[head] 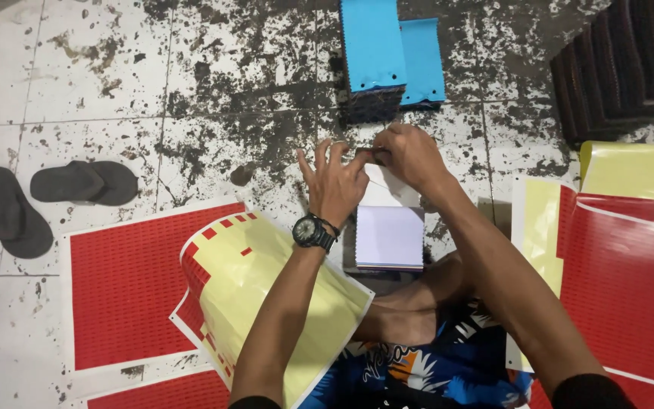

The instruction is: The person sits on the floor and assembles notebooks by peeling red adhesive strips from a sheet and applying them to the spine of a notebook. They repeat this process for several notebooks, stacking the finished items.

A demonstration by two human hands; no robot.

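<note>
A: Head view, left to right?
B: Left hand [334, 182] and right hand [410, 155] meet, fingertips pinched together on a small strip [366, 157]. White pad [390, 236] just below the grip, blue stack [376, 53] above.

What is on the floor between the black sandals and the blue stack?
In the head view, only bare, stained white floor tile lies between the black sandals and the blue stack. No other object sits there.
</note>
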